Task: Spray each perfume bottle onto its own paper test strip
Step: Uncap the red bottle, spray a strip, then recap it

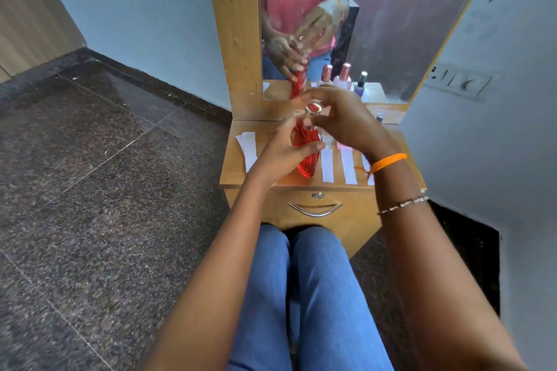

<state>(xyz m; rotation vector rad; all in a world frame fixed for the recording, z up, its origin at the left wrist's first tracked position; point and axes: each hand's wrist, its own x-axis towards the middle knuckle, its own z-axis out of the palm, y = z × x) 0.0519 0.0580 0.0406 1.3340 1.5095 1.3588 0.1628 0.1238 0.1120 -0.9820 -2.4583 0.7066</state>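
Note:
My left hand (281,155) is wrapped around a tall red perfume bottle (307,161) and holds it upright just above the front of the small wooden dressing table (233,173). Over the bottle's top, the fingers of my right hand (342,120) pinch its silver-rimmed cap (313,108); motion blur hides whether the cap sits on the neck or is off it. White paper test strips lie along the tabletop: a pair at the left (248,149) and others to the right of the bottle (327,166) (348,167).
Behind my right hand stand more bottles, mostly hidden: a pink one (343,146) and a purple one (379,117). A mirror (391,24) rises at the table's back and reflects the bottles and hands. Below the top is a drawer with a metal handle (315,210). My knees are against it.

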